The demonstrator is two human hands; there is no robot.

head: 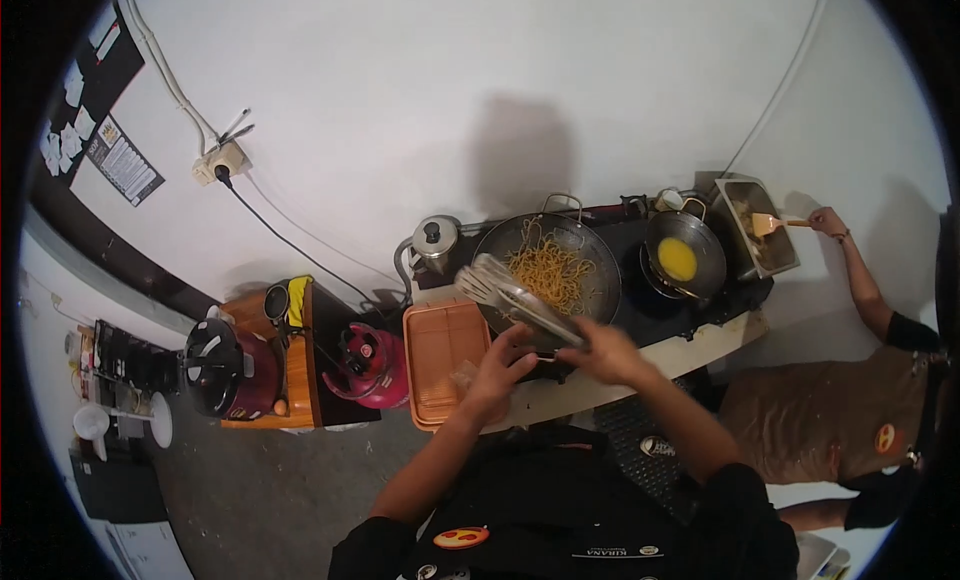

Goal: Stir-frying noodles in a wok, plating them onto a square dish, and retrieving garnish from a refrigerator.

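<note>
My right hand (pixel 609 352) is closed around the handle end of metal tongs (pixel 525 302), which are blurred and held over the near left edge of a large wok (pixel 604 280). Brown noodles (pixel 551 272) lie in that wok. My left hand (pixel 501 370) is by the wok's near rim with its fingers curled and apart, close to the wok's near handle; whether it touches the handle cannot be told. To the right, a smaller wok (pixel 705 250) on the stove holds a yellow liquid or egg (pixel 676 259).
A copper-coloured tray (pixel 442 355) and a lidded metal pot (pixel 435 242) stand left of the wok. A pink gas cylinder (pixel 375 370) is on the floor. At right, a co-worker's hand (pixel 827 223) holds a spatula (pixel 766 224) in a metal container (pixel 784 257).
</note>
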